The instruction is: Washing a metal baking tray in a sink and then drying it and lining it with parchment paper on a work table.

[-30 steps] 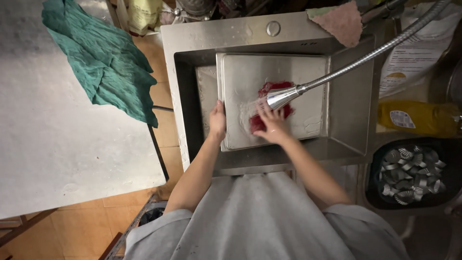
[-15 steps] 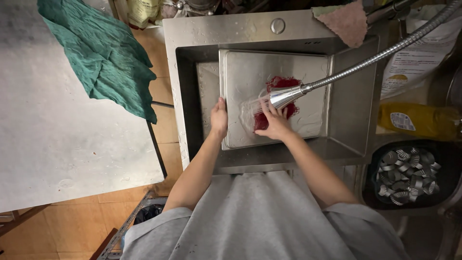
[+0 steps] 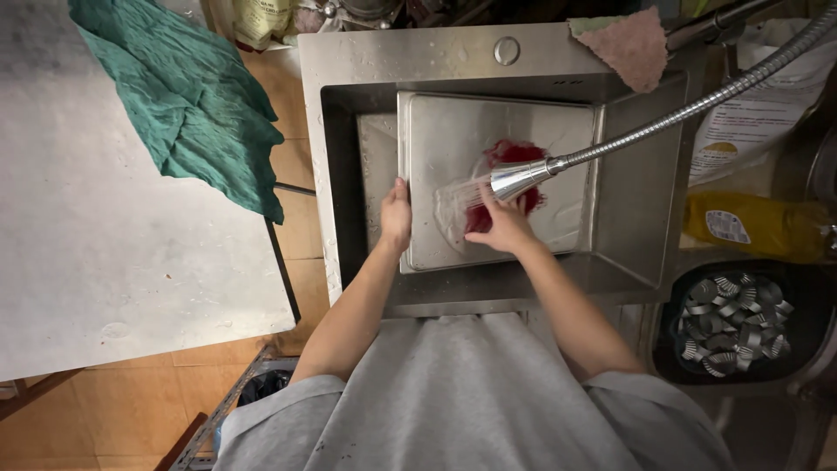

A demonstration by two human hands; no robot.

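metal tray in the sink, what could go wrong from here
The left hand grips only the wet edge of the metal tray, so it may slip and bang into the sink. The sprayer hits the tray beside the right hand and red cloth, so water may splash out toward the person's grey apron.

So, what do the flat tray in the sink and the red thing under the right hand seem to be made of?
The flat rectangular grey tray looks like brushed metal, probably steel or aluminium: dull grey sheen, thin raised rim. The red scrubbing pad under the right hand looks soft and fibrous, perhaps sponge or cloth; the water spray blurs it, so I cannot be sure.
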